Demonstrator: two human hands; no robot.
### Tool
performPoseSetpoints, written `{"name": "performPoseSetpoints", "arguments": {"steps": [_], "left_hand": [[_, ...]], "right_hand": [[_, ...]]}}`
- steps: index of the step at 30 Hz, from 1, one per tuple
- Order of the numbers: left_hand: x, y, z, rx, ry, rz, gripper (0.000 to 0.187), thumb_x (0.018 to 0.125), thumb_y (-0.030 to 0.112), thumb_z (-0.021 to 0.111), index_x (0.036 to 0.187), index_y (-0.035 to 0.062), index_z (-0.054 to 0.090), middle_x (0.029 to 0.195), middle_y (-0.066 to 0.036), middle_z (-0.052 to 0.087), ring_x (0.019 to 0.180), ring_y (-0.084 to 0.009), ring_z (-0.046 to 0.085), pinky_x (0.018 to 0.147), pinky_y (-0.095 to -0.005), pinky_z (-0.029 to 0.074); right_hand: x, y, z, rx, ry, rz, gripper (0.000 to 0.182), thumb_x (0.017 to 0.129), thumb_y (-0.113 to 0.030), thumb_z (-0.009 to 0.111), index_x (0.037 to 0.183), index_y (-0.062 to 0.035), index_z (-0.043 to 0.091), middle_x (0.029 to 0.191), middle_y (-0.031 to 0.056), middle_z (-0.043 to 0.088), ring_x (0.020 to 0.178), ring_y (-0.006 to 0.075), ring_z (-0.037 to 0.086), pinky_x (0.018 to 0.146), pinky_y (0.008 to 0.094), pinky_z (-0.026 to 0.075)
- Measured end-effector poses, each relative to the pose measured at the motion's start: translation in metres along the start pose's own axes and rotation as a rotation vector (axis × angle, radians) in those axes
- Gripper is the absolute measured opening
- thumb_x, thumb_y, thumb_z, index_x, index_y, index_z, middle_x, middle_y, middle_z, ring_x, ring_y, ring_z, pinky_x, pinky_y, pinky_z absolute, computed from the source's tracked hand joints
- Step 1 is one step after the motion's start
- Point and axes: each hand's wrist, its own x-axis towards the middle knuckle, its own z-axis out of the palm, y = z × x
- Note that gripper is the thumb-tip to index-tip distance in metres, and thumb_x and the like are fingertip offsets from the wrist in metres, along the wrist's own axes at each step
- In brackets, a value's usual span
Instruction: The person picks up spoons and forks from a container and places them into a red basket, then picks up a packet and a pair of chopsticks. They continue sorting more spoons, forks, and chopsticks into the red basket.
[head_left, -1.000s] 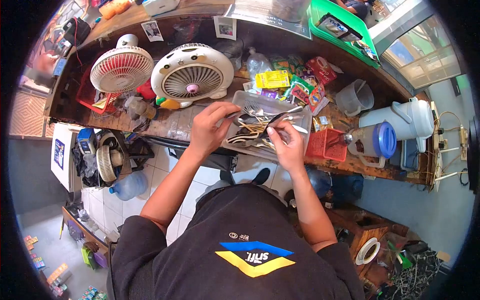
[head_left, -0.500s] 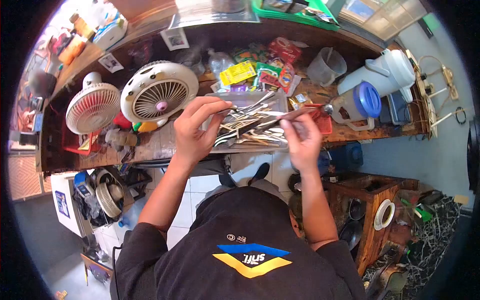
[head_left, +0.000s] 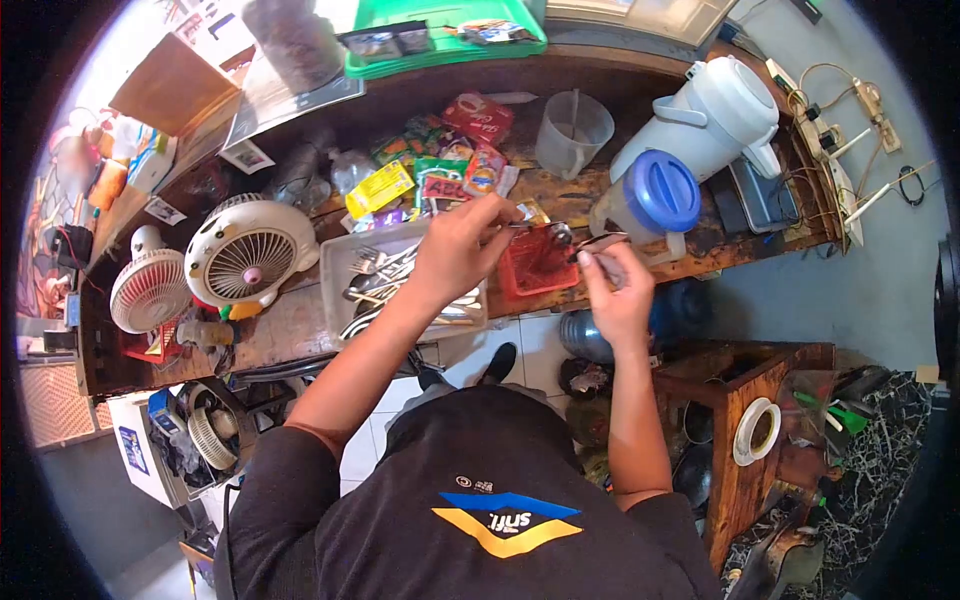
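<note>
Over a small red plastic basket (head_left: 535, 280), my left hand (head_left: 462, 250) pinches the thin handle of a metal spoon. The shiny spoon bowl (head_left: 561, 234) points toward my other hand. My right hand (head_left: 618, 290) is closed, thumb against fingers, on a dark utensil (head_left: 603, 242) held near that bowl. Its kind I cannot tell. Left of the basket sits a clear plastic tray (head_left: 335, 262), partly hidden by my left forearm. Forks, spoons and other cutlery (head_left: 385, 275) lie jumbled in it.
Two fans (head_left: 252, 255) stand at the left of the wooden counter. Behind the tray are sachets (head_left: 380, 190) and a clear pitcher (head_left: 572, 130). A blue-lidded jug (head_left: 662, 195) and a large white thermos (head_left: 705, 120) stand on the right. A green tray (head_left: 450, 50) rests on the shelf above.
Both hands have moved from above the cutlery tray to the red basket, and the view has shifted right. The utensils are now held close together over the basket.
</note>
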Motion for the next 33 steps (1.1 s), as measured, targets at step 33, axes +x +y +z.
{"name": "performPoseSetpoints", "arguments": {"steps": [33], "left_hand": [[-0.003, -0.037, 0.069, 0.507, -0.153, -0.102, 0.037, 0.077, 0.018, 0.082, 0.111, 0.0158, 0.066, 0.101, -0.004, 0.071, 0.098, -0.0267, 0.067, 0.097, -0.0467, 0.042]], "right_hand": [[0.021, 0.072, -0.006, -0.16, -0.106, -0.03, 0.032, 0.086, -0.01, 0.08, 0.112, -0.0042, 0.062, 0.094, 0.0094, 0.067, 0.085, 0.0238, 0.067, 0.078, 0.0378, 0.053]]}}
